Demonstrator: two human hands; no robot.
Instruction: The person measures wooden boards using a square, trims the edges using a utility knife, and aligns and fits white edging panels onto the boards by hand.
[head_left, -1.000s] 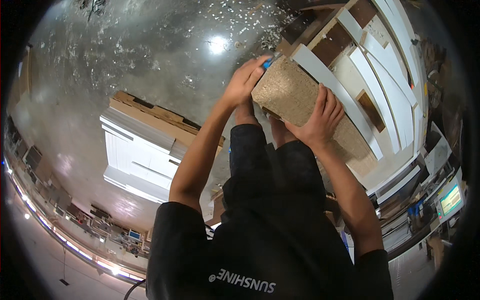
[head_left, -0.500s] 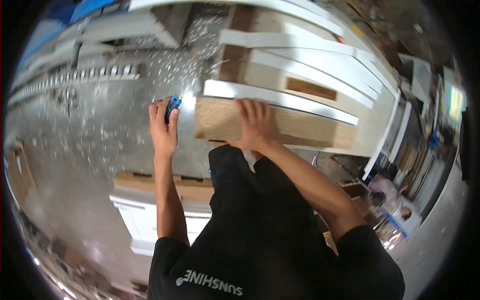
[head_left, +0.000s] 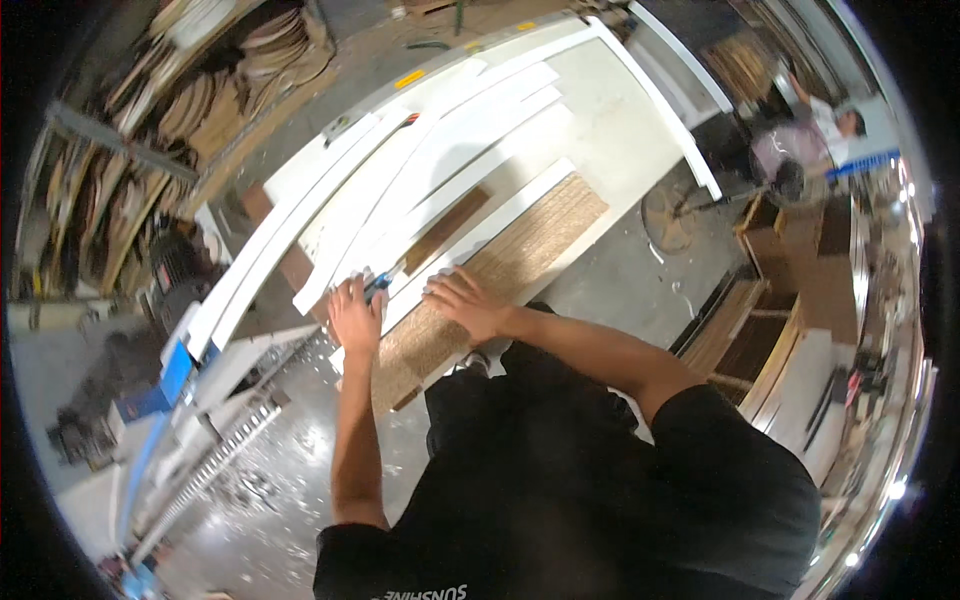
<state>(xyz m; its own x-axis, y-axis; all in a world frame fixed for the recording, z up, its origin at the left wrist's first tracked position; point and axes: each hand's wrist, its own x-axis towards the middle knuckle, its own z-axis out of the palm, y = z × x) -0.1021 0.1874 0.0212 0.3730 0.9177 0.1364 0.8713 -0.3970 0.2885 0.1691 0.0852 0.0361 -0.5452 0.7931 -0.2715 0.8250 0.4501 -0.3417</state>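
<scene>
My left hand (head_left: pixel 355 318) is closed around a small blue utility knife (head_left: pixel 378 284), mostly hidden by the fingers, near the left end of a white strip (head_left: pixel 515 207). That strip lies along the far long edge of a wood-grain board (head_left: pixel 545 232). My right hand (head_left: pixel 470 308) rests on the board with its fingers extended toward the strip. A short brown piece (head_left: pixel 447 230) lies just beyond the strip. Board and strips lie on a pale worktable (head_left: pixel 618 105).
More long white strips (head_left: pixel 400 180) cover the table's far side. Stacked curved boards (head_left: pixel 240 75) stand at the far left. Wooden cabinet frames (head_left: pixel 765 325) are on the right. A person (head_left: pixel 800 140) is at the far right. White scraps litter the grey floor (head_left: pixel 300 480).
The view has swung round, so the table now runs diagonally. My left hand has come from over the floor to the strip's left end, still holding the knife. My right hand stays on the board.
</scene>
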